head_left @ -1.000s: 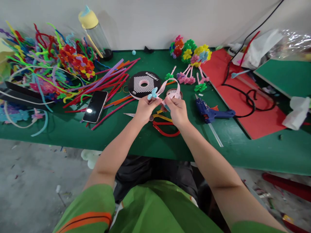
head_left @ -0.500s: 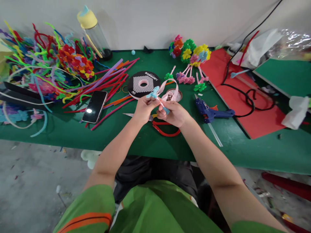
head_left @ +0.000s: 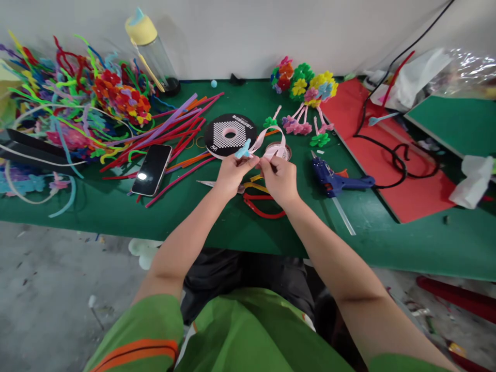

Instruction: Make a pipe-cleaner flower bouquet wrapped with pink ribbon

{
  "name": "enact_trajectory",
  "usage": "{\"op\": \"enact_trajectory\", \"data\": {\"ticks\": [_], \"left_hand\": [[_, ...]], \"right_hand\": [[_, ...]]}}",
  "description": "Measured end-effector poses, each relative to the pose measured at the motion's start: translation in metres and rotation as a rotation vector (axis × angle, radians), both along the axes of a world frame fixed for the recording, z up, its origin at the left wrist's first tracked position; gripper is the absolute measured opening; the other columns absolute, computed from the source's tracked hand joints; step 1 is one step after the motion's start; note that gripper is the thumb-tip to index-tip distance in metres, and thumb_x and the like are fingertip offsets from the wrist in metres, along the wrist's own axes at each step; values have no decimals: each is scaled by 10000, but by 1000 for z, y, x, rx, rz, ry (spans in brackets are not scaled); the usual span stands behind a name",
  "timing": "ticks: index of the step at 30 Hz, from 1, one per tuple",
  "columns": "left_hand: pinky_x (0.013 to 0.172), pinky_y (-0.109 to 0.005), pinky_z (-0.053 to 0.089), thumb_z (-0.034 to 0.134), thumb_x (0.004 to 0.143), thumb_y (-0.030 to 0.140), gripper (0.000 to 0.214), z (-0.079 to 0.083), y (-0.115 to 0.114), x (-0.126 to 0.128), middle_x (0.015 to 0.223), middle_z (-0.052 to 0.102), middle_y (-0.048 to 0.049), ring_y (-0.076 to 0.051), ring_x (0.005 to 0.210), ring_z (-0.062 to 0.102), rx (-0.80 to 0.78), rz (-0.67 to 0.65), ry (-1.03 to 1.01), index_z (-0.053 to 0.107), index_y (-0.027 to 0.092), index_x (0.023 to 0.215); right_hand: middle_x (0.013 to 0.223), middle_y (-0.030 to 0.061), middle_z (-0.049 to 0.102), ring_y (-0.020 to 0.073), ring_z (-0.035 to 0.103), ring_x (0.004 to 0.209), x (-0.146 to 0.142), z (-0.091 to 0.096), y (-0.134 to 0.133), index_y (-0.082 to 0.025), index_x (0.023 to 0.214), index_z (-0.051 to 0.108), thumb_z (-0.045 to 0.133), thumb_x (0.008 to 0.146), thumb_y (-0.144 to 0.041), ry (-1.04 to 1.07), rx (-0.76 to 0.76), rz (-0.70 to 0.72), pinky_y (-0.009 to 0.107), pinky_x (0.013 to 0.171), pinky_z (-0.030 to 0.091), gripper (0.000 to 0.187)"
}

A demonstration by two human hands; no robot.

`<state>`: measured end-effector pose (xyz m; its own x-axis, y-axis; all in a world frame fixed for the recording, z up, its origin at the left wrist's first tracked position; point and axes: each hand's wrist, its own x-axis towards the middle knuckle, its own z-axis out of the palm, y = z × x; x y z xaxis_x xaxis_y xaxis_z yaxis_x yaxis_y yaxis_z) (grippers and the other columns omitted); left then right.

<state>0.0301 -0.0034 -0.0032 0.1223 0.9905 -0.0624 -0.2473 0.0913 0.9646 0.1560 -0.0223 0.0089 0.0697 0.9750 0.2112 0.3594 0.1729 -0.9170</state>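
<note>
Between the fingertips of my left hand (head_left: 232, 174) is a light blue pipe-cleaner flower (head_left: 244, 150), its stem mostly hidden by the fingers. My right hand (head_left: 279, 178) is closed in a pinch right beside the left, at the end of a pale pink ribbon (head_left: 279, 135). That ribbon loops up behind both hands. Below them lie red-handled scissors (head_left: 260, 207), partly covered by the right hand. Just behind the left hand is a black ribbon spool (head_left: 211, 137) with a checked centre. A small round patterned roll (head_left: 287, 151) shows behind the right fingers.
Loose pipe cleaners (head_left: 182, 132) and a phone (head_left: 152, 170) lie left, near a heaped pile of coloured flowers (head_left: 120, 98) and a bottle (head_left: 155, 57). Finished flower bunches (head_left: 304, 82) stand at the back. At right are a blue glue gun (head_left: 337, 178), its black cord and a red board (head_left: 403, 175).
My right hand has turned over, its back now facing up, and its fingers have drawn in against the left fingertips. The blue flower has tipped slightly; the light blue end under the right fingers is now hidden.
</note>
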Motion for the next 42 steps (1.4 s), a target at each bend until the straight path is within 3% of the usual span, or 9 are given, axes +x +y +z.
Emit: {"op": "enact_trajectory", "data": {"ticks": [3, 10, 18, 24, 29, 32, 35, 38, 42], "left_hand": [[669, -253, 452, 748, 641, 368, 233, -3, 1, -1, 589, 596, 38, -85, 615, 581, -6, 25, 4, 622, 173, 662], [690, -265, 467, 752, 643, 286, 172, -4, 2, -1, 589, 601, 42, -86, 615, 582, -8, 57, 1, 626, 171, 667], [561, -235, 472, 772, 626, 299, 219, 4, 0, -1, 543, 569, 45, -71, 523, 549, -11, 7, -95, 610, 154, 660], [504, -237, 479, 762, 635, 385, 280, 4, -2, -2, 500, 544, 45, -79, 484, 542, 52, -71, -131, 610, 157, 689], [522, -242, 496, 712, 695, 417, 282, 6, -4, -2, 535, 557, 37, -84, 507, 564, 106, -128, -118, 598, 161, 720], [540, -240, 485, 728, 676, 407, 277, 4, -3, -3, 561, 562, 36, -80, 530, 557, 76, -100, -105, 603, 164, 720], [571, -231, 469, 752, 650, 376, 258, 3, -1, -2, 582, 561, 38, -74, 565, 549, 30, -42, -74, 622, 171, 736], [545, -217, 427, 741, 667, 373, 243, 2, 0, -1, 585, 561, 37, -59, 541, 513, -11, -49, -23, 624, 169, 729], [541, -208, 399, 756, 638, 383, 272, 0, 0, 0, 596, 579, 36, -52, 542, 503, -29, -26, 7, 600, 162, 663]], "right_hand": [[519, -16, 540, 92, 485, 506, 0, 1, -2, -174, 569, 565, 515, 847, -335, -52, 5, 8, 256, 528, 346, 325], [511, 0, 564, 97, 511, 512, 3, 1, 1, -178, 514, 552, 490, 858, -439, 100, -76, 55, 256, 531, 380, 436], [462, -10, 552, 69, 493, 432, 4, 0, 8, -168, 532, 589, 559, 820, -460, 594, -382, 286, 216, 465, 406, 410], [447, -14, 534, 50, 471, 415, 6, 5, 7, -142, 574, 627, 559, 846, -356, 753, -599, 407, 191, 449, 388, 352], [499, -43, 496, 30, 424, 441, 6, 8, 5, -144, 591, 596, 601, 827, -310, 859, -681, 434, 193, 479, 395, 289], [502, -50, 475, 29, 405, 443, 3, 5, 5, -154, 586, 578, 607, 822, -348, 810, -596, 391, 200, 483, 382, 306], [477, -49, 471, 37, 407, 439, 0, -2, 6, -166, 568, 572, 615, 792, -433, 656, -405, 271, 203, 462, 351, 352], [477, -43, 491, 50, 424, 443, 0, -6, 7, -172, 582, 584, 584, 787, -492, 435, -222, 140, 213, 457, 341, 380], [494, -27, 519, 71, 460, 475, 2, -3, 3, -167, 590, 587, 521, 840, -422, 73, -44, 39, 235, 499, 353, 364]]}}
